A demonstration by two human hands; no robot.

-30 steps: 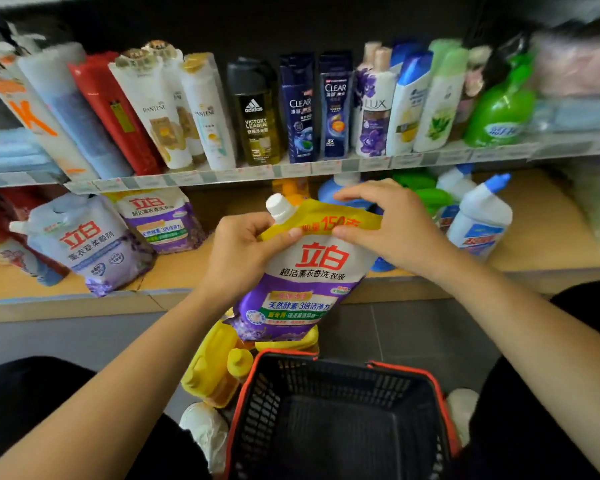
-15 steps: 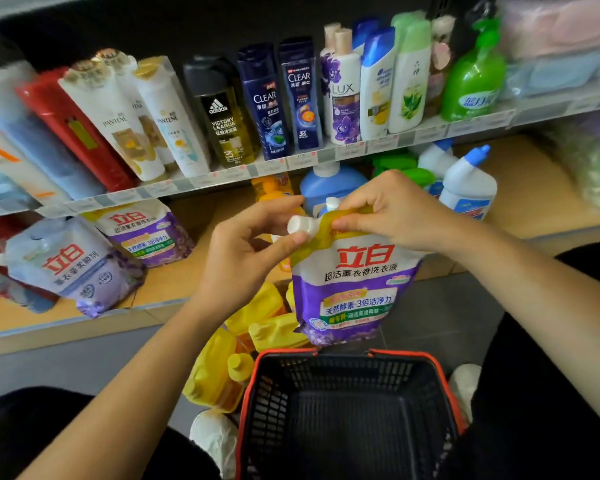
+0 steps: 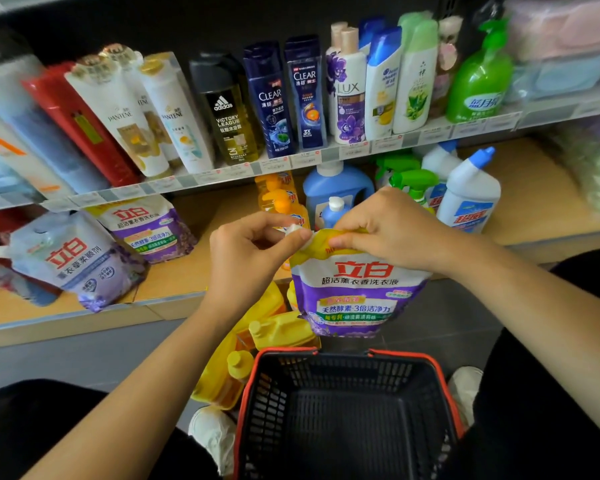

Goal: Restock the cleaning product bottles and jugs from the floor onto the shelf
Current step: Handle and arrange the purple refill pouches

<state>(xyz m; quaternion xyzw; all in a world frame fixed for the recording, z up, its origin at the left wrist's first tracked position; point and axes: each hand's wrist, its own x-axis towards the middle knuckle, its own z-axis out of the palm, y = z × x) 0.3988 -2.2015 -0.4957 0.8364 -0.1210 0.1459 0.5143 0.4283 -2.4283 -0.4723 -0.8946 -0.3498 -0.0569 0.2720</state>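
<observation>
The pouch [image 3: 354, 296] hangs in front of the lower shelf [image 3: 187, 271], just above the far rim of the basket [image 3: 413, 355]. The left hand [image 3: 250, 258] pinches its white cap [image 3: 293, 230]; the right hand [image 3: 388, 230] grips the yellow top edge, fingers curled over it. Yellow jugs [image 3: 278, 330] lie on the floor beside the basket. 2 shelved pouches [image 3: 77, 261] lean at the left.

Pouch [image 3: 357, 296] purple, yellow top; basket [image 3: 326, 379] black, red-rimmed; bundle [image 3: 596, 174] maybe green.
</observation>
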